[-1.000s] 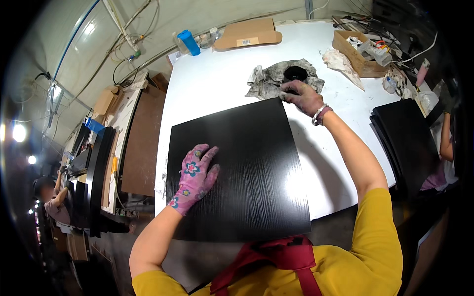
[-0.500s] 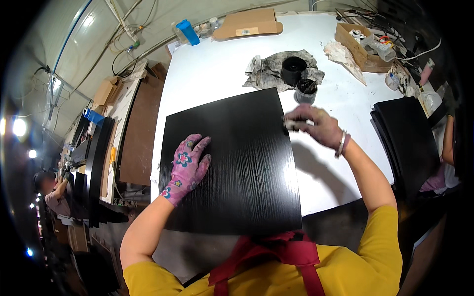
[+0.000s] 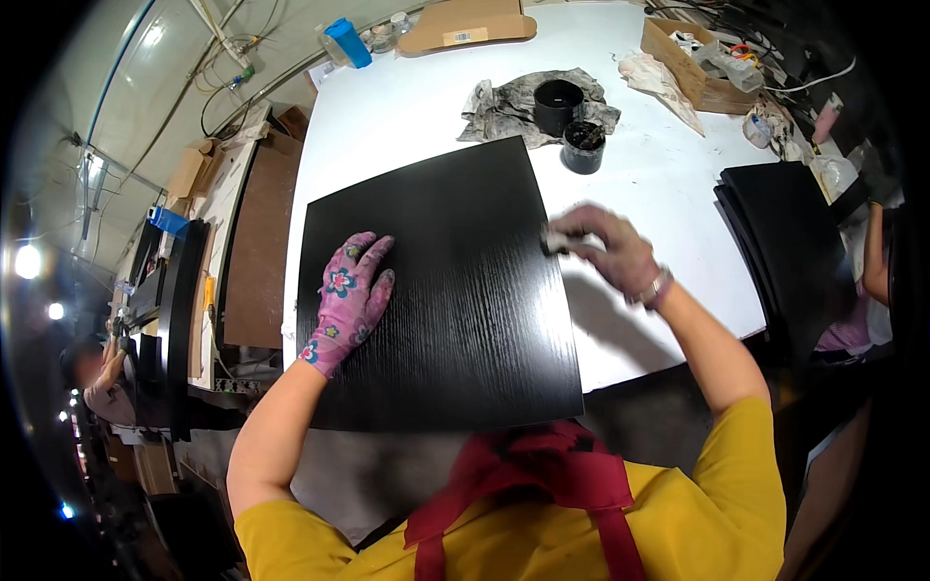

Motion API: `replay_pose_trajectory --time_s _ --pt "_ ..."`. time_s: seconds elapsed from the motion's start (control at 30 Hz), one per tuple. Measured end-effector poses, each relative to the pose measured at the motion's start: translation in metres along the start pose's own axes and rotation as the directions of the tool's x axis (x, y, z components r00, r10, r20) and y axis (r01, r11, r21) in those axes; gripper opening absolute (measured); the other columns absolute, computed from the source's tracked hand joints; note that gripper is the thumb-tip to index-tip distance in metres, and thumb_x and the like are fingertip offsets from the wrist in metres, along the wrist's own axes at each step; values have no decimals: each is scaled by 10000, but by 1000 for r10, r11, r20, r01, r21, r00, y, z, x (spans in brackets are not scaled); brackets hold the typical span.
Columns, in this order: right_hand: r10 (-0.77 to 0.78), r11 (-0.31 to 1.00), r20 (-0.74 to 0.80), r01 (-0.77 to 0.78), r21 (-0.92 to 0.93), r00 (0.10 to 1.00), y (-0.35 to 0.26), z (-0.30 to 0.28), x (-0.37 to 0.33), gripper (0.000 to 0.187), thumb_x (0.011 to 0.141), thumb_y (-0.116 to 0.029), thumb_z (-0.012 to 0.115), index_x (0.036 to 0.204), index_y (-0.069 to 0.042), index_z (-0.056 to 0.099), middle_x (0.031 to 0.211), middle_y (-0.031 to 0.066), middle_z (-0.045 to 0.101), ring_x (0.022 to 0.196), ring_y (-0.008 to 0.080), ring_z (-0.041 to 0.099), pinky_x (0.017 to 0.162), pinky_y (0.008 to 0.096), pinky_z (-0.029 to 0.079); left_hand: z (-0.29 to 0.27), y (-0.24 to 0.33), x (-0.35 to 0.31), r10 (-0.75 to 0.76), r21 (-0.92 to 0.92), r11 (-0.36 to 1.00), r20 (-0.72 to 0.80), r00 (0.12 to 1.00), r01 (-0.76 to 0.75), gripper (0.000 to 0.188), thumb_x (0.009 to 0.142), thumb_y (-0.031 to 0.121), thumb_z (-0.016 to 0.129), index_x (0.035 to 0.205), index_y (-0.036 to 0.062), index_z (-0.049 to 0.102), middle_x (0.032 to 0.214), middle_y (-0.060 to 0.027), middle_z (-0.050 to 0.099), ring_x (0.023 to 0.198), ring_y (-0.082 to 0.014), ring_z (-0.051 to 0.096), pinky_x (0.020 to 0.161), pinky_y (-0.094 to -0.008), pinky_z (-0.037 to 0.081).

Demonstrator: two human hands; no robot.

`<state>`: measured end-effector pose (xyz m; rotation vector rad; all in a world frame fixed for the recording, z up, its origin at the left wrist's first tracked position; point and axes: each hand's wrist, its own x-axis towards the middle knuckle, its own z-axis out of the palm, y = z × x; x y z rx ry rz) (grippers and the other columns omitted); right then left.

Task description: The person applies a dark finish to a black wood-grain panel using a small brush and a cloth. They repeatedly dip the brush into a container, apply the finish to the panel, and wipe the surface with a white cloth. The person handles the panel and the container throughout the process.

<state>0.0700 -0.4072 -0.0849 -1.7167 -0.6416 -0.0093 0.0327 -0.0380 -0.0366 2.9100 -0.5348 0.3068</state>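
Observation:
A large black panel (image 3: 455,310) with a glossy wood-grain face lies over the near part of a white table (image 3: 387,116). Flat on its left side rests my left hand (image 3: 349,300), in a pink flowered glove, fingers extended and holding nothing. My right hand (image 3: 615,254), in a stained glove, pinches a small pale pad (image 3: 555,242) with a blackened end against the panel's right edge. The fingers partly hide the pad. Beyond the panel, a black-smeared cup (image 3: 583,150) and a black round tub (image 3: 559,107) stand by a stained crumpled cloth (image 3: 494,111).
More black panels (image 3: 790,232) are stacked at the right, near another person's arm (image 3: 875,257). A cardboard box of odds and ends (image 3: 693,68) sits at the far right. Flat cardboard (image 3: 470,27) and a blue bottle (image 3: 349,44) are at the back. Someone works far left (image 3: 111,378).
My right hand has slid the pad toward me along the panel's right edge. My left hand keeps its place on the panel. The whole view has shifted slightly.

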Motion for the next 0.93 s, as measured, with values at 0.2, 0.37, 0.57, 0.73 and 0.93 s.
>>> replay_pose_trajectory --time_s 0.2,0.37,0.57,0.73,0.93 --pt "-116 993 218 113 26 969 -51 -4 -77 354 788 41 671 1123 -71 663 1091 100 662 994 258 645 874 347 513 7 -7 0 16 13 1000 -27 1000 -16 458 885 194 607 1331 113 549 1337 -155 510 1256 -339 473 1072 -432 371" --pt "25 998 -95 -19 66 995 -8 -14 6 240 916 -140 652 1131 -35 667 1045 65 674 909 148 641 832 284 521 7 -4 3 37 38 999 -40 999 -35 425 916 213 577 1326 105 557 1330 -158 527 1255 -336 483 1072 -423 375" --pt "40 999 -75 -41 -11 996 -8 7 4 237 909 -48 615 1140 -39 666 1035 56 658 910 143 627 845 273 516 9 -9 -3 17 41 999 -34 999 -15 415 924 165 542 1330 83 549 1348 -179 522 1264 -355 475 1083 -418 370" --pt "-36 998 -59 39 52 998 -42 29 -82 273 865 12 652 1134 -32 665 1051 69 660 953 163 639 851 302 526 11 -11 -3 56 25 998 -47 997 -55 409 933 178 534 1329 80 549 1345 -176 527 1265 -348 479 1083 -411 370" --pt "47 996 -17 -48 -80 999 -89 48 -179 405 763 33 694 1147 -96 693 1043 106 679 971 262 640 898 376 505 19 -20 -1 57 16 998 -63 996 -56 427 934 248 567 1339 114 547 1345 -161 526 1271 -323 483 1088 -416 371"
